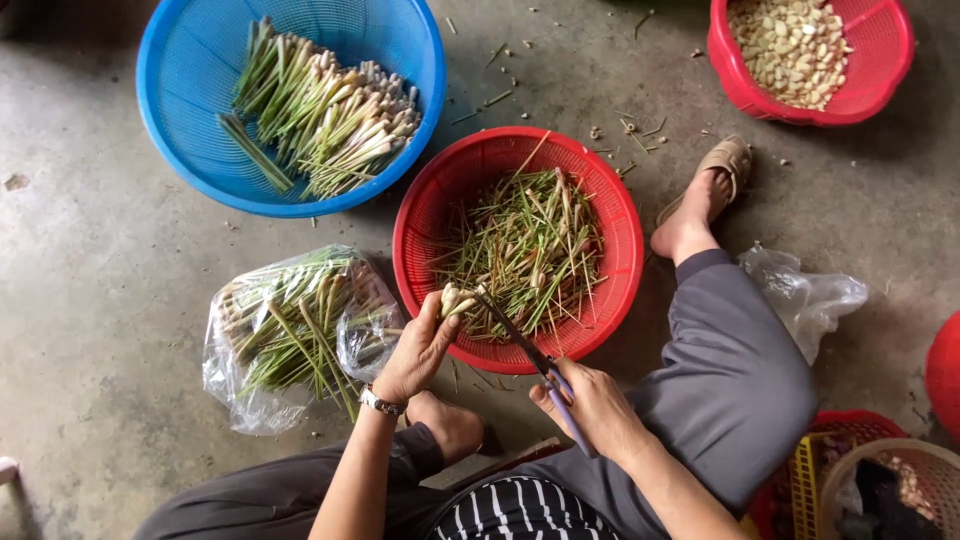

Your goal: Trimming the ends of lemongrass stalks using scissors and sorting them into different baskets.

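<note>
My left hand (418,347) grips a short pale lemongrass stalk (457,299) over the near rim of a red basket (430,205) filled with green and brown trimmings (525,245). My right hand (590,405) holds scissors (528,352) with purple handles; the blades point up-left and meet the end of the stalk. A watch sits on my left wrist. Both hands hang just above my knees.
A blue basket (190,130) of trimmed stalks stands at the upper left. A clear plastic bag (290,335) of untrimmed stalks lies on the concrete floor at the left. A red basket (880,60) of peeled garlic is at the upper right. More baskets sit at the lower right.
</note>
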